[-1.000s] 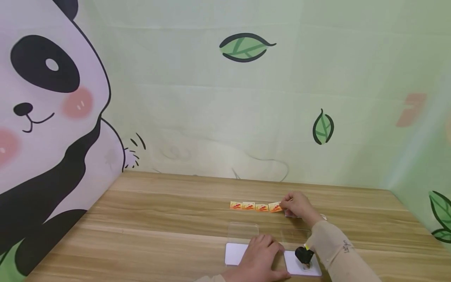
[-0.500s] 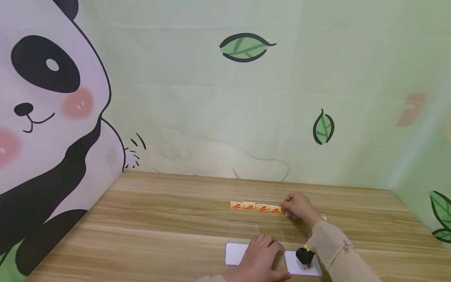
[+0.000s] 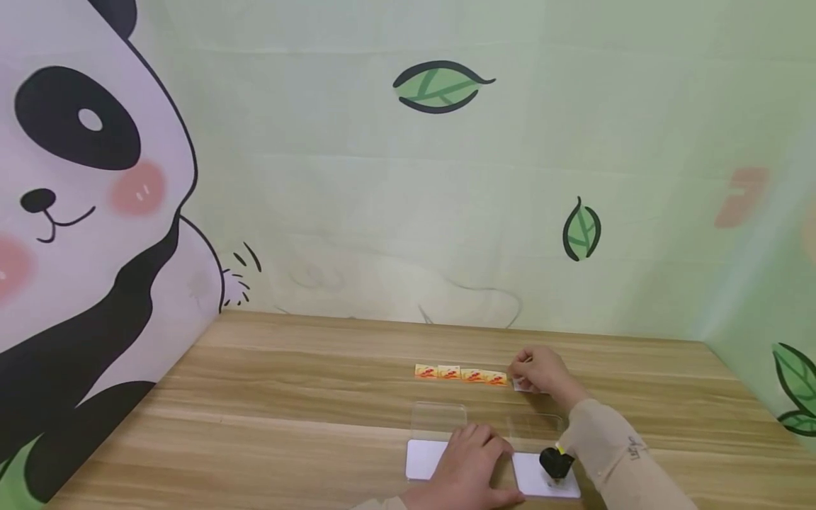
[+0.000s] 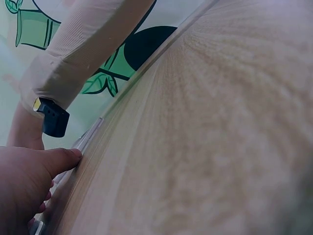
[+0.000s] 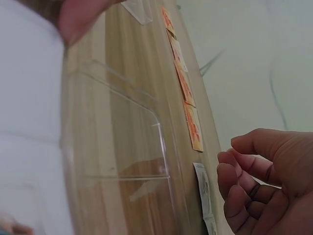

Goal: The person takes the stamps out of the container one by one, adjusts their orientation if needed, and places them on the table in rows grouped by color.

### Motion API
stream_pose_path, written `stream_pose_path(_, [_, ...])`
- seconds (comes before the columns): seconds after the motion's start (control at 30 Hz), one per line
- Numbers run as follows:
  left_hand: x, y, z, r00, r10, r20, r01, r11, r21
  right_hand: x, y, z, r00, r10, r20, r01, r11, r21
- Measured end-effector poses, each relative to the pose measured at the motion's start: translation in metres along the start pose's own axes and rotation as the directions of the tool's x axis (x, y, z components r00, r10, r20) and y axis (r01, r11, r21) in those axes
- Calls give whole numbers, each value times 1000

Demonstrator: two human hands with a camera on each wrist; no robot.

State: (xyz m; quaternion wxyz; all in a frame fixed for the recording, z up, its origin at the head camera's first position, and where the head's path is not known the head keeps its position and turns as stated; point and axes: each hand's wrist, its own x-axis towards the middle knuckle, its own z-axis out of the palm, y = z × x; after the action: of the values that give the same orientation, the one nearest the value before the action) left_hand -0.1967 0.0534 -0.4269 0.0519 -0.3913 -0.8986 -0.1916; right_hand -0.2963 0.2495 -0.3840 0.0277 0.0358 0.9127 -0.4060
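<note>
My left hand [image 3: 468, 467] rests with spread fingers over the right part of a white case [image 3: 423, 459], its thumb and fingertips at the left edge of a second white case [image 3: 530, 476]. Each case has a clear lid [image 3: 440, 419] laid open behind it. My right hand [image 3: 542, 372] is over the right end of a row of small orange-and-yellow cards [image 3: 472, 375]. In the right wrist view the right hand [image 5: 266, 178] has loosely curled fingers with nothing visible between them, beside greyish-white cards [image 5: 204, 191] in line with the orange ones [image 5: 193, 127].
A black device [image 3: 557, 462] on the right sleeve hangs above the right case and hides part of it. Behind the wooden table [image 3: 287, 397] stands a pale green backdrop [image 3: 319, 177] with leaves and a panda at the left.
The last orange card, tilted under my right fingers a second ago, now lies flat in line with the others, out of the fingers. My left hand keeps its place.
</note>
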Motion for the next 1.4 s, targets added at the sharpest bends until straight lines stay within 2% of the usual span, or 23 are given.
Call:
stream_pose_path(0.47, [0, -2, 0, 999, 20, -29, -20, 1000, 1, -17, -9, -17, 990, -141, 17, 141, 990, 4])
stream_pose_path(0.83, [0, -3, 1, 999, 24, -44, -24, 1000, 4, -30, -12, -26, 981, -196, 10, 196, 981, 2])
stream_pose_path(1.07, [0, -2, 2, 999, 18, -51, -18, 1000, 13, -41, -16, -29, 983, -181, -14, 180, 984, -5])
stream_pose_path(1.4, [1, -2, 3, 999, 4, -37, -4, 1000, -4, -57, -20, -38, 969, -247, -19, 247, 969, -5])
